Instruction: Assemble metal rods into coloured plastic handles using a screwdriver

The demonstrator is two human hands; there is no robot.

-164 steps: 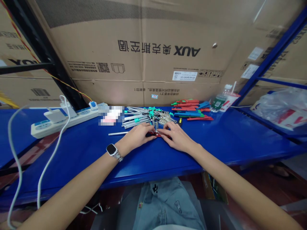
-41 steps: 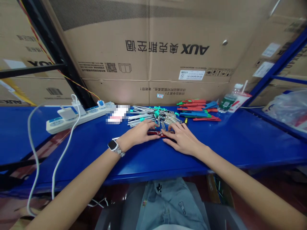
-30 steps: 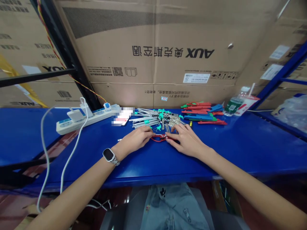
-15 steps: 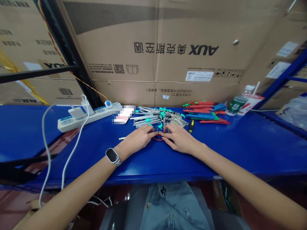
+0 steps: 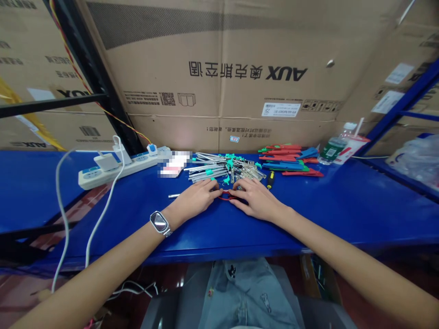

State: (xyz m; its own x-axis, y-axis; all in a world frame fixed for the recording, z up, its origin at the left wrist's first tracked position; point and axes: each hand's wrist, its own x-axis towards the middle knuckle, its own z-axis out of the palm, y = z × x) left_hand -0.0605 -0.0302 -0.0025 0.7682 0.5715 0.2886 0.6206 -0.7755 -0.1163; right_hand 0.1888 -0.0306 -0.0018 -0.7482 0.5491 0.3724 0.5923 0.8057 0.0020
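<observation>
My left hand (image 5: 197, 200) is closed, its thumb and fingertips pinching one end of a slim red plastic piece (image 5: 225, 198) low over the table. From the other side my right hand (image 5: 256, 199) grips the same piece, fingers bent over it. Much of it is hidden by my fingers, so its full shape does not show. Just beyond my fingertips lies a pile of metal rods (image 5: 202, 169) with small green plastic parts (image 5: 229, 162) and clear plastic pieces (image 5: 253, 172). A short silver rod (image 5: 173, 196) lies beside my left hand.
A yellow-and-black screwdriver (image 5: 270, 179) lies beyond my right hand, near stacked red, blue and green plastic pieces (image 5: 283, 165). A bottle (image 5: 331, 150) and a cup (image 5: 350, 148) stand at back right. Left are a blurred flat item (image 5: 176, 163) and a power strip (image 5: 128, 165). Cardboard (image 5: 219, 105) backs the blue table (image 5: 206, 235).
My hands have parted slightly, and more of the red plastic piece shows between them. Both still hold it. The whole view has shifted a little.
</observation>
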